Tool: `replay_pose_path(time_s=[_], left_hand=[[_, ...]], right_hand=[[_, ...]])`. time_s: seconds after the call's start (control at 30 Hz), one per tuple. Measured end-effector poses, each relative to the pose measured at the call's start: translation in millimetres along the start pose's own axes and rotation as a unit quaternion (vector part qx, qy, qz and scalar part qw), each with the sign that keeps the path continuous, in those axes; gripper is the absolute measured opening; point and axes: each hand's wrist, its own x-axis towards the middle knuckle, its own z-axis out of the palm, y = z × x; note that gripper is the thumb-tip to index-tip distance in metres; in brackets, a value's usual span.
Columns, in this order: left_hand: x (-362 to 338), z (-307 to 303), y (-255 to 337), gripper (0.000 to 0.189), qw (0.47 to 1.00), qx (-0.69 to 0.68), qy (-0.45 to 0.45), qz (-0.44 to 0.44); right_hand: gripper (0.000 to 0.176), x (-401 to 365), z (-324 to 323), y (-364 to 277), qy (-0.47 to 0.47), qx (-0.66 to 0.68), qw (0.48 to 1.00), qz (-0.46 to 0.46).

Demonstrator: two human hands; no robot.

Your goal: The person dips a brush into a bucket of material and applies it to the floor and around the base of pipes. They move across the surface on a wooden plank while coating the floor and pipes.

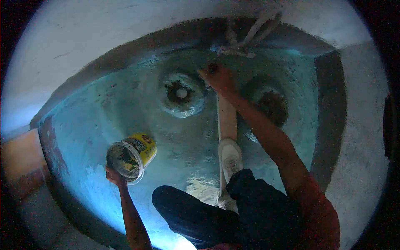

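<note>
My left hand [114, 176] is closed on the rim of a yellow plastic bucket [146, 146]. The bucket is tilted, its mouth towards me, and grey, paste-like residue coats the inside. Farther forward, my right hand [217, 78] is low over the wet-looking blue-green floor [137, 104], beyond the far end of a plank. Its fingers are curled around something small and dark that the dim light does not let me identify. Left of this hand is a round raised ring [183, 110] with a pale disc at its centre.
Under my white shoe [230, 156] lies a narrow wooden plank [227, 118]. A second round ring with a dark brown middle [273, 106] is partly behind my right forearm. Pale pipes [237, 52] stand at the far wall. A dark band [329, 108] borders the floor.
</note>
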Motion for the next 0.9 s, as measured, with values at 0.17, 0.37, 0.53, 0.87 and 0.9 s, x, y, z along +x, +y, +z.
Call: replay_pose_path(time_s=[0.17, 0.37, 0.53, 0.87, 0.9], left_hand=[[1, 3, 6, 0.047, 0.999, -0.013, 0.018, -0.046], [10, -7, -13, 0.05, 0.999, 0.048, 0.005, -0.024], [1, 0, 13, 0.05, 0.992, 0.095, -0.016, 0.083], [5, 2, 5, 0.048, 0.997, 0.011, 0.031, -0.077], [7, 1, 2, 0.049, 0.996, 0.019, 0.036, -0.083]], right_hand=[[0.036, 25, 11, -16, -0.089, 0.148, 0.979, -0.106], [0.02, 41, 18, -26, -0.068, 0.133, 0.966, -0.211], [0.017, 6, -9, 6, -0.134, 0.178, 0.962, -0.157], [0.019, -94, -22, 31, 0.059, 0.213, 0.975, 0.03], [0.019, -95, -21, 32, 0.102, 0.223, 0.969, 0.027]])
